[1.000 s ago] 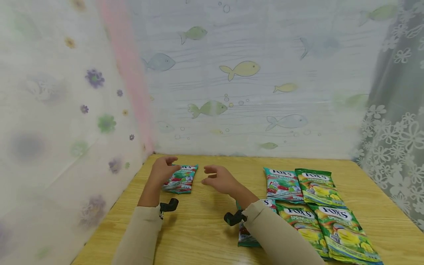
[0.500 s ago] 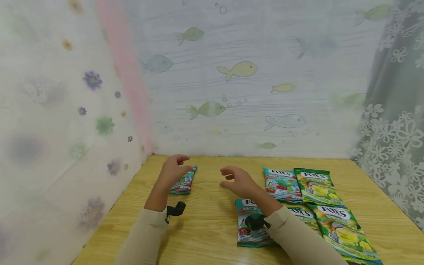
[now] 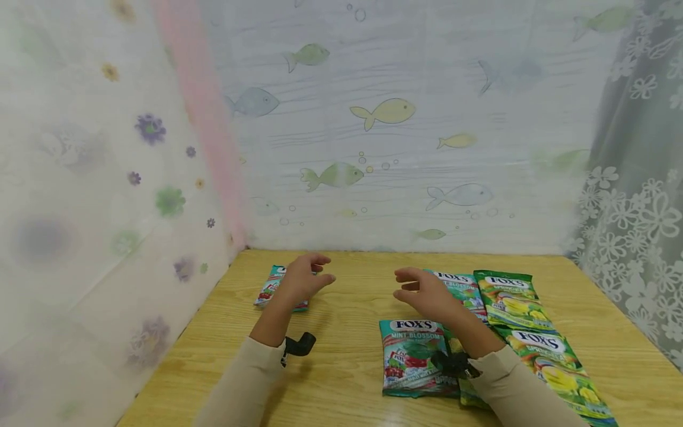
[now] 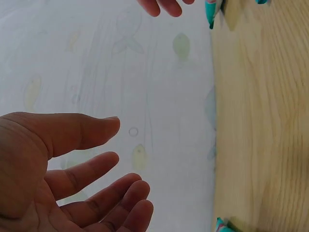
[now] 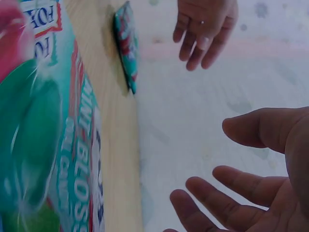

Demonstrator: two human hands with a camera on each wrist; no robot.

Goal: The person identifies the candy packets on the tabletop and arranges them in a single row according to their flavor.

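Note:
My left hand (image 3: 303,281) is raised above the table, fingers relaxed and apart from the thumb, holding nothing. Behind it, partly covered by the wrist, a teal Fox's Mint Blossom candy bag (image 3: 268,289) lies at the far left. The left wrist view shows the same empty left hand (image 4: 87,179). My right hand (image 3: 431,293) hovers over the bag group, its fingers loosely bent around nothing. Below its wrist lies another Mint Blossom bag (image 3: 411,356); a third Mint Blossom bag (image 3: 469,290) is partly hidden behind the hand. The right wrist view shows the right hand (image 5: 251,188) empty too.
Green-yellow Fox's candy bags lie at the right: a back one (image 3: 514,302), a front one (image 3: 557,373) and one mostly under the right forearm. The wooden table (image 3: 341,332) meets a fish-patterned curtain (image 3: 395,148) behind and a flowered one (image 3: 160,237) at left.
Both hands have moved right, the right hand farther, so the gap between them has widened. The front Mint Blossom bag is now more exposed. The bags appear to stay in place.

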